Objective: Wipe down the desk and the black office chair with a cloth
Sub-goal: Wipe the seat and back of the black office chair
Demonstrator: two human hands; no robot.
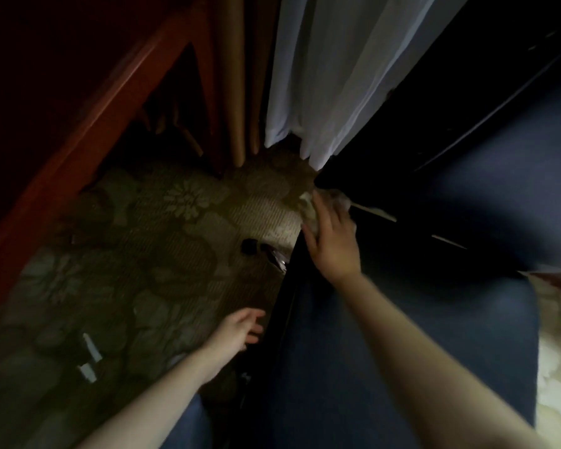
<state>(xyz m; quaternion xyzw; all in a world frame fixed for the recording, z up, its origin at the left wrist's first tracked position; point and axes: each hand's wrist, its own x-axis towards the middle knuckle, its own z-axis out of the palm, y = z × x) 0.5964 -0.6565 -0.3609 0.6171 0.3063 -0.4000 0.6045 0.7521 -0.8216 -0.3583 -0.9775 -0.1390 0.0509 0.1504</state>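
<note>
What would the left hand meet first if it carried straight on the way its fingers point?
Most likely the dark side edge of the black chair, just beyond the open fingertips of the left hand. Depth is unclear, so it could pass over it.

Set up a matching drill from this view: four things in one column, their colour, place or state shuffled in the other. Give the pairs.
Column one:
1. left hand
2. right hand
3. curtain
4. desk

Column two:
a. white, hanging at the top
b. reddish-brown, on the left
c. holds the cloth against the black chair
d. open and empty, above the carpet

Pairs: 1-d, 2-c, 3-a, 4-b
</note>
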